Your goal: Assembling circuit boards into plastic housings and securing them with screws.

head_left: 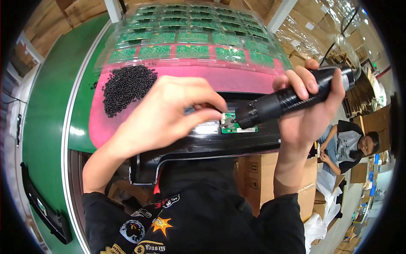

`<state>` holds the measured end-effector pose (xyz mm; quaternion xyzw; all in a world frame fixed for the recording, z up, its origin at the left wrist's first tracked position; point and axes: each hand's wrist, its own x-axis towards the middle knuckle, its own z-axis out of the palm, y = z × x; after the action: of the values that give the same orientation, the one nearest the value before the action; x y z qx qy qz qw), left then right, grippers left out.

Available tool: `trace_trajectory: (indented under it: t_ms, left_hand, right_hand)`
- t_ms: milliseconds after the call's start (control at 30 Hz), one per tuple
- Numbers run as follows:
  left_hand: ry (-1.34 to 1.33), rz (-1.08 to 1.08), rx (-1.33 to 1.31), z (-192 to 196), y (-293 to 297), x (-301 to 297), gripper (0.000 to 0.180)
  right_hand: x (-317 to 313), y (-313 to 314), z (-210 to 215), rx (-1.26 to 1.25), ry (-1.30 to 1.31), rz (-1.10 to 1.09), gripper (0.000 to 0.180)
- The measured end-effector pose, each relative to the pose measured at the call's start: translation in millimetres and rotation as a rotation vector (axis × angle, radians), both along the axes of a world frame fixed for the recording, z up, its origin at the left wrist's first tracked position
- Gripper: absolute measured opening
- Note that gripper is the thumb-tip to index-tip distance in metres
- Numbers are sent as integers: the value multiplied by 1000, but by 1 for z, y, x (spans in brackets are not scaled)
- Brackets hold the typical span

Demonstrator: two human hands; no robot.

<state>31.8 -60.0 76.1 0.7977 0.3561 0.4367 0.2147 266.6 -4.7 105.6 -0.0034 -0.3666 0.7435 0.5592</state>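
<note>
A black electric screwdriver (292, 101) lies across my right hand (305, 108), with my fingers wrapped around its body. Its nose points left and slightly down, over a small green circuit board (228, 130). That board sits in a long black plastic housing (207, 144) in front of me. The thumb and forefinger of my left hand (177, 110) are pinched together at the board's left end, beside a white connector (223, 120). Whatever is between those fingertips is too small to make out. The screwdriver's nose covers part of the board.
A heap of small black screws (127, 89) lies on the pink mat (177, 73). Behind it, clear trays of green boards (192, 38) are stacked. Another black housing (44, 207) rests on the green conveyor belt (46, 139). Cardboard boxes (264, 173) and a seated person (351, 146) are at right.
</note>
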Motion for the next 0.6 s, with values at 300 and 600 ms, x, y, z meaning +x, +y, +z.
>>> trace_trajectory:
  t_ms: [300, 600]
  left_hand:
    - [-294, -82, -336, 3, -13, 14, 9]
    - [-133, -44, -285, 1, -13, 9, 4]
  right_hand:
    - [4, -25, 9, 161, 134, -10, 40]
    - [16, -46, 19, 336, 66, -202, 31]
